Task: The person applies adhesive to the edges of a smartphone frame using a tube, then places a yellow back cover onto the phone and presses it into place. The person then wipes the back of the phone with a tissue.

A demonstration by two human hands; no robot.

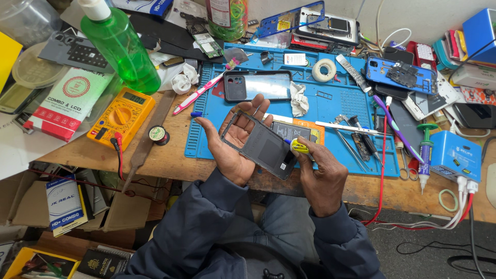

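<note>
My left hand [232, 144] lies palm up and cradles a dark grey phone frame [261, 145], held tilted above the bench's front edge. My right hand [323, 173] is closed around a small tool with a yellow handle [299, 148], whose tip touches the frame's right edge. Behind the frame, on the blue work mat [330, 103], rests an opened phone body with an orange-edged battery [297, 130]. A black phone with a camera block [257, 86] sits farther back on the mat.
A green liquid bottle [121, 46] and yellow multimeter [121, 118] stand at left. Tweezers and screwdrivers [356, 137], a tape roll [324, 70], a glue syringe [425, 155], a blue box [455, 155] and several phone parts crowd the right. Cables hang off the front edge.
</note>
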